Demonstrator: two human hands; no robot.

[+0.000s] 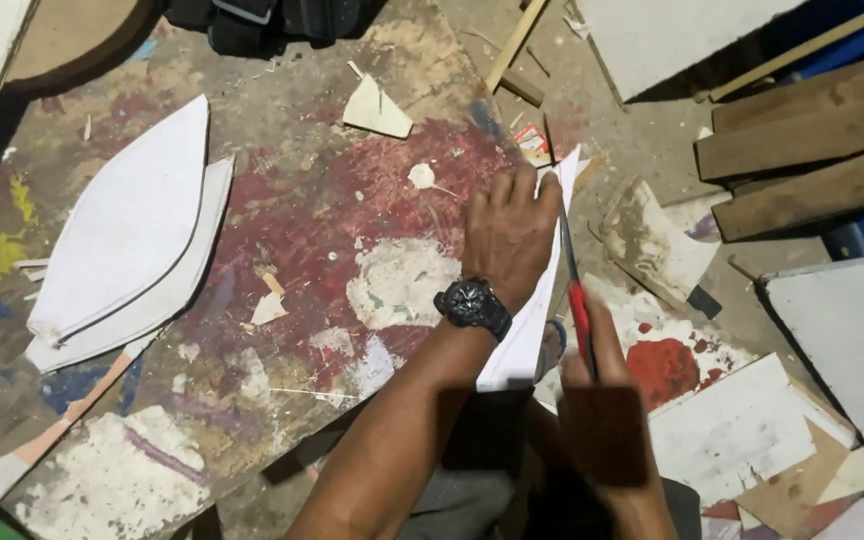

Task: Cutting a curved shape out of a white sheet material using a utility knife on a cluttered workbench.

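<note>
White sheet piece (pixel 530 320) under your palm looks thin, light and fairly stiff, like foam board or card; I judge it will flex and skid on the paint-crusted desk (pixel 282 230) unless pressed flat, and its cut edge is likely to crumble if pinched. The best hold, as I read it, is a flat palm on its broad face, well back from the edge being worked, not a grip on the narrow tip.

Starting from the left of the desk, two curved white cut-outs (pixel 127 240) lie stacked, one on the other, well apart from your hands. A small pale scrap (pixel 376 108) sits near the top middle of the desk.

Your left hand (pixel 508 238), with a black wristwatch (pixel 472 303) on the wrist, lies spread, fingers flat and pointing away from you, pressing down on the sheet piece. That piece runs as a long narrow wedge from near your lap up past your fingertips, along the desk's right edge.

Just beside it on the right, your right hand (pixel 602 400) is closed round a red-handled knife (pixel 578 305), whose blade lies along the sheet's right edge, close to your left fingers.

Further right, white offcuts (pixel 742 425) and wooden planks (pixel 802 130) lie on the floor.
</note>
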